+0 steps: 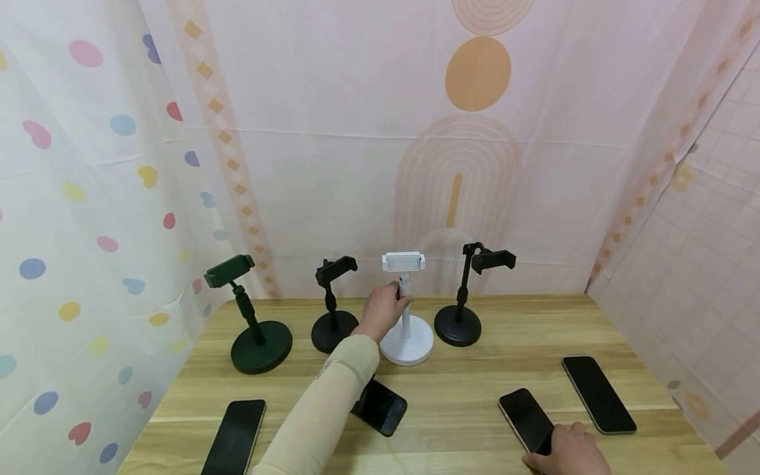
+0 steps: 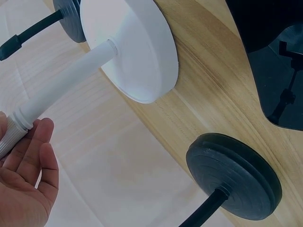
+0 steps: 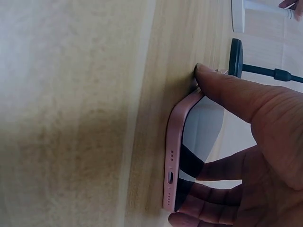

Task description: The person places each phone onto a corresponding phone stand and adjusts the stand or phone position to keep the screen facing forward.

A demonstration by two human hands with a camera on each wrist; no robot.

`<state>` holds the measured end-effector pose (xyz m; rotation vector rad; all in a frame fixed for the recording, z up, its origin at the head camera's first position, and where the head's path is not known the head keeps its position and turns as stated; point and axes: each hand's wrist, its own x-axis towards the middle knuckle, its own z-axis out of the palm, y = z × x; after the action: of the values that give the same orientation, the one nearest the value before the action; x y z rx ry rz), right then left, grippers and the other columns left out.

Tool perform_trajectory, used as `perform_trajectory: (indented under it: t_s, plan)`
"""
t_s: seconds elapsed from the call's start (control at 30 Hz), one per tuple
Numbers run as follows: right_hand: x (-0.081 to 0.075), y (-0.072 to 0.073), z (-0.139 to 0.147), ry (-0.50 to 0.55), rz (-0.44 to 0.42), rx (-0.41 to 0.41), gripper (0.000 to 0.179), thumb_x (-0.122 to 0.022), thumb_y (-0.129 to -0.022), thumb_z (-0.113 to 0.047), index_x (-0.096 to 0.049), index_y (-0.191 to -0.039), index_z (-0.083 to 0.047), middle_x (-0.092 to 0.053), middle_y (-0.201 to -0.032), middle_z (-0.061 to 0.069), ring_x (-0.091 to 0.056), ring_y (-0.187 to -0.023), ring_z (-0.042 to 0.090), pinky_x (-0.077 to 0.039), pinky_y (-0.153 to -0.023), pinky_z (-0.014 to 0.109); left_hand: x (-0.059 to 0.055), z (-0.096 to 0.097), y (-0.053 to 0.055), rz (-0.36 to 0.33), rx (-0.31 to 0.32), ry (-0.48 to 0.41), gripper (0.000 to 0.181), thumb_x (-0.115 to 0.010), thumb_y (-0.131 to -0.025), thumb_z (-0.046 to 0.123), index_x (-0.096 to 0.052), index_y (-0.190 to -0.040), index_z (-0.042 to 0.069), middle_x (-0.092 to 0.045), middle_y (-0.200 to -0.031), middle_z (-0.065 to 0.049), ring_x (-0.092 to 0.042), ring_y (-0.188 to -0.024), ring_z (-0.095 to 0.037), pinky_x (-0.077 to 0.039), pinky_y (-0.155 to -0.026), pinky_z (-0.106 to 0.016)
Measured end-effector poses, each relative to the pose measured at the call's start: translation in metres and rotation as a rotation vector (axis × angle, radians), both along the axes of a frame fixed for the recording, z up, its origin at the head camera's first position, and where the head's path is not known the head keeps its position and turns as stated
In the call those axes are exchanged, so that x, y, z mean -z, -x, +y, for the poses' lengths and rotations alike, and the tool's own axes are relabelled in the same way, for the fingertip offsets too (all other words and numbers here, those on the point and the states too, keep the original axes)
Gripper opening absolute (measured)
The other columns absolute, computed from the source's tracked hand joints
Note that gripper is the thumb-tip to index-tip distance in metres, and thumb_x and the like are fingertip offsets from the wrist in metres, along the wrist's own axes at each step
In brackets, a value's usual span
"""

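A white phone stand [image 1: 408, 346] with a round base stands upright near the back of the table, its clamp empty. My left hand [image 1: 381, 311] grips its pole just below the clamp; the left wrist view shows thumb and fingers around the ribbed collar of the white pole [image 2: 66, 78]. At the front right, a pink-edged smartphone [image 1: 525, 417] lies screen up. The right hand [image 1: 574, 452] holds the phone's near end by its sides. In the right wrist view, the thumb is at one edge of the pink phone [image 3: 174, 142] and the fingers at the other.
A dark green phone stand [image 1: 262, 348] is at the left. Black phone stands flank the white one, one left [image 1: 334, 332] and one right [image 1: 458, 325]. Other phones lie at the front left [image 1: 233, 435], partly under the left forearm [image 1: 382, 405], and far right [image 1: 598, 394].
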<state>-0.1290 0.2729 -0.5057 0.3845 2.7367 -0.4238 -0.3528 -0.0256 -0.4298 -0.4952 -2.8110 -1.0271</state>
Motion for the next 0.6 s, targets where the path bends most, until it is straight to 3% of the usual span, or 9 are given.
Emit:
perform_trajectory:
  t_s: [0.6]
  plan:
    - [0.0071,0.0014,0.0019,0.042,0.006,0.025,0.078,-0.082,-0.075,-0.051,-0.056,-0.097,0.019,-0.047,-0.087,0.024,-0.050,-0.081,0.037,-0.048,-0.074,0.051,-0.0017,0.0002,-0.0023,0.009,0.000,0.008,0.024,-0.065,-0.098,0.022,-0.065,-0.110,0.001,-0.070,-0.101,-0.012,-0.068,-0.089,-0.023,-0.054,-0.078,-0.038]
